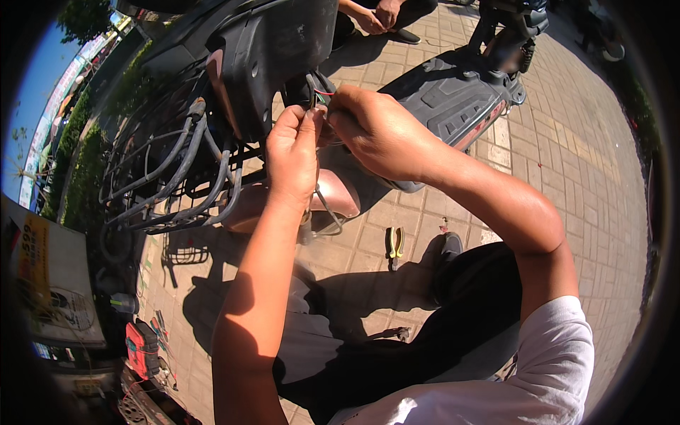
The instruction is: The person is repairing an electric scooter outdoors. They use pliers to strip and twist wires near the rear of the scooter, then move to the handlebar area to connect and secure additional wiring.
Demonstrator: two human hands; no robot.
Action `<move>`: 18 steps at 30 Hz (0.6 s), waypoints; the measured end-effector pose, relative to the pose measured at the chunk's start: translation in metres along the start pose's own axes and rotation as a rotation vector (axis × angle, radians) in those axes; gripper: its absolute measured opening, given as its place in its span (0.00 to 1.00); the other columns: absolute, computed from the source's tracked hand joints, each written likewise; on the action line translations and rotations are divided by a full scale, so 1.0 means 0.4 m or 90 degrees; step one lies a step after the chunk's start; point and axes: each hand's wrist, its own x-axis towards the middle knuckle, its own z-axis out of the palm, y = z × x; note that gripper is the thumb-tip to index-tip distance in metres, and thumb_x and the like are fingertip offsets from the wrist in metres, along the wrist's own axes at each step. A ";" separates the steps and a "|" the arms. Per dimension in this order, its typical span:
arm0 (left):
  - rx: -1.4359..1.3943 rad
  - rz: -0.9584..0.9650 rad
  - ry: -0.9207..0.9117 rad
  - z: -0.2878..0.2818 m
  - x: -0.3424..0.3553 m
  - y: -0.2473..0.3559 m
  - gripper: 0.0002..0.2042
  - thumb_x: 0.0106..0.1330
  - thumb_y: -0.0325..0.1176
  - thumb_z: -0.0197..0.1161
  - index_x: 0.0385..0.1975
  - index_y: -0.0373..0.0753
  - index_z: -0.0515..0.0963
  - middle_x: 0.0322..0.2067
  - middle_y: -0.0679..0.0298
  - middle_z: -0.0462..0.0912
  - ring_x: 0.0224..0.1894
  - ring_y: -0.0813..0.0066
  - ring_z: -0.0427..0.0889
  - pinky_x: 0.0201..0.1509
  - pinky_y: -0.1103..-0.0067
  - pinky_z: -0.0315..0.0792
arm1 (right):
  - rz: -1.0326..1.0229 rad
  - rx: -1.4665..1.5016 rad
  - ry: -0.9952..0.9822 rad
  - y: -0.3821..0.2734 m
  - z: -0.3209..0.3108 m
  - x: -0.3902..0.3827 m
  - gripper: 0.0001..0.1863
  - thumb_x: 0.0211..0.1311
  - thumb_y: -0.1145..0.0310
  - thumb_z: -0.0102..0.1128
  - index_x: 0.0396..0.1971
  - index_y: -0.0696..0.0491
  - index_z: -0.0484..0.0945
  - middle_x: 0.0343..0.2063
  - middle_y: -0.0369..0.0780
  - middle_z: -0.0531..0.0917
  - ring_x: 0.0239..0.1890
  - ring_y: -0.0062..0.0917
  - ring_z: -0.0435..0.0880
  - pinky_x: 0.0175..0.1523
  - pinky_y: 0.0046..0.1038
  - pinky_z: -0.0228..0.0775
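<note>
Both my hands meet beside the black body panel point(273, 60) of an electric scooter that lies or leans at an angle. My left hand point(292, 149) is closed in a pinch on dark wiring that comes out of the panel. A thin red wire point(324, 93) runs from that opening to my right hand point(372, 131), whose fingers are curled shut around it. The wire ends are hidden between my fingers. Just below my hands shows a pinkish fender point(336, 193). Pliers with yellow handles point(394, 244) lie on the paving, apart from my hands.
A metal tube rack point(202, 166) sticks out at the left. The scooter's black footboard point(446, 92) stretches to the right. A red-and-black box point(142, 348) stands at lower left near loose tools. Another person's hands point(379, 18) are at the top; someone else stands at upper right.
</note>
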 end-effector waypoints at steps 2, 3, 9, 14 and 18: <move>-0.004 0.004 -0.004 -0.005 0.002 -0.004 0.07 0.75 0.30 0.54 0.34 0.37 0.75 0.32 0.69 0.81 0.33 0.84 0.79 0.41 0.83 0.75 | 0.002 0.000 0.001 -0.001 0.002 -0.001 0.10 0.69 0.74 0.50 0.40 0.67 0.73 0.33 0.52 0.84 0.38 0.36 0.87 0.44 0.32 0.77; -0.002 0.006 -0.006 -0.009 0.003 -0.008 0.07 0.75 0.30 0.54 0.34 0.37 0.75 0.32 0.69 0.81 0.33 0.84 0.79 0.41 0.83 0.75 | 0.004 0.001 -0.001 -0.001 0.003 -0.002 0.10 0.69 0.74 0.50 0.40 0.67 0.73 0.33 0.52 0.84 0.38 0.36 0.87 0.45 0.32 0.76; -0.004 -0.020 -0.002 -0.008 -0.001 0.000 0.06 0.75 0.31 0.54 0.37 0.37 0.76 0.35 0.66 0.82 0.36 0.80 0.81 0.45 0.80 0.76 | -0.032 0.040 0.047 0.028 0.010 0.003 0.11 0.64 0.72 0.52 0.37 0.66 0.76 0.29 0.54 0.83 0.37 0.49 0.84 0.42 0.40 0.74; -0.020 -0.108 0.026 -0.004 -0.029 0.031 0.06 0.73 0.31 0.55 0.39 0.37 0.77 0.37 0.60 0.84 0.40 0.71 0.84 0.52 0.74 0.77 | -0.064 -0.046 0.110 0.064 -0.028 0.030 0.08 0.61 0.73 0.58 0.36 0.62 0.78 0.30 0.49 0.82 0.33 0.38 0.83 0.40 0.34 0.74; -0.011 -0.149 0.013 0.003 -0.024 0.040 0.05 0.73 0.31 0.56 0.40 0.38 0.77 0.37 0.61 0.84 0.42 0.71 0.84 0.53 0.72 0.77 | -0.198 -0.202 0.250 0.094 -0.020 0.038 0.07 0.56 0.77 0.65 0.35 0.58 0.79 0.30 0.43 0.81 0.30 0.31 0.83 0.35 0.28 0.75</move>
